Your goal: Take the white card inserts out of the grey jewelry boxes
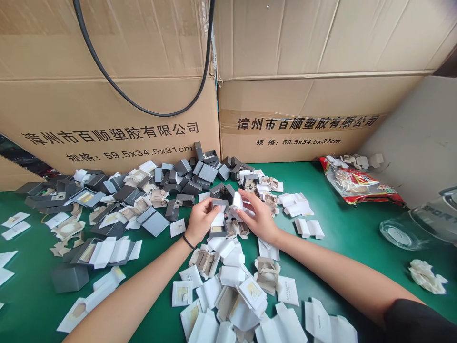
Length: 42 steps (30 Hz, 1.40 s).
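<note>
At the middle of the table my left hand (201,221) is closed on a small dark grey box (218,232), which is tilted towards me. Part of that box lies hidden behind my fingers. Just to its right, a white folded paper insert (237,200) is pinched between the thumb and fingers of my right hand (257,215). Below both hands spreads a pile of white card inserts (232,276), some folded and some flat. Behind them sits a heap of dark grey boxes (193,174), several of them open.
Two large cardboard cartons (143,95) form a wall at the back, with a black cable (157,113) hanging in front. On the right are a red snack bag (360,183), a clear jug (410,231) and a crumpled tissue (426,276). More boxes (53,190) cover the left.
</note>
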Available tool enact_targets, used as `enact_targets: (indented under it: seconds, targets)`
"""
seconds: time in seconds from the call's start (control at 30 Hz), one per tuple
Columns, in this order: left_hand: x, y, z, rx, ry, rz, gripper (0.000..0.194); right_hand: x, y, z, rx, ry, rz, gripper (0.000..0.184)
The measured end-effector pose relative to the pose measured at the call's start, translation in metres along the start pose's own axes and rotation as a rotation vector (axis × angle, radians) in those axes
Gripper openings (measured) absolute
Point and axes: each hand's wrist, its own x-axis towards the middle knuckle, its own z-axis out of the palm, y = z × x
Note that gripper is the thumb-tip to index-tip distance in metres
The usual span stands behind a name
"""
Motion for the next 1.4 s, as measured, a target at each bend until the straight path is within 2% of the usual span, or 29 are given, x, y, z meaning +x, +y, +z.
enact_targets:
  seconds: [0.1, 0.2, 0.3, 0.43, 0.5, 0.63, 0.77, 1.0, 1.17, 1.4]
  targets:
    - [-0.003, 0.0, 0.002, 0.179, -0.069, 0.084, 0.022, 0.0, -0.001, 0.0, 0.007, 0.002, 0.006, 0.047]
    - [-0.003, 0.003, 0.003, 0.194, -0.101, 0.051, 0.024, 0.0, -0.002, -0.001, 0.002, 0.003, 0.006, 0.046]
    - [-0.001, 0.005, 0.003, 0.005, -0.07, -0.052, 0.028, 0.0, -0.003, -0.001, 0.003, 0.002, 0.008, 0.045]
    - [0.003, 0.005, 0.003, -0.266, 0.076, -0.111, 0.029, -0.001, -0.004, 0.0, 0.037, 0.008, 0.048, 0.048]
    - [0.002, 0.006, 0.004, -0.192, 0.077, -0.07, 0.032, -0.001, -0.004, 0.0, 0.073, 0.011, 0.065, 0.052]
    - [-0.004, 0.009, 0.005, 0.162, -0.032, 0.08, 0.031, -0.002, -0.004, 0.0, 0.126, -0.005, 0.049, 0.057]
    - [-0.007, 0.009, 0.006, 0.304, -0.078, 0.129, 0.023, -0.003, -0.004, -0.001, 0.137, -0.048, 0.024, 0.055]
    - [-0.01, 0.005, 0.007, 0.35, -0.084, 0.235, 0.036, -0.005, -0.001, 0.0, 0.163, -0.08, -0.081, 0.057]
    - [-0.01, 0.003, 0.007, 0.353, -0.087, 0.256, 0.048, -0.003, -0.001, -0.002, -0.001, -0.189, -0.172, 0.056]
    - [-0.014, 0.001, 0.008, 0.38, -0.039, 0.308, 0.051, -0.001, -0.003, -0.003, -0.101, -0.182, -0.228, 0.053]
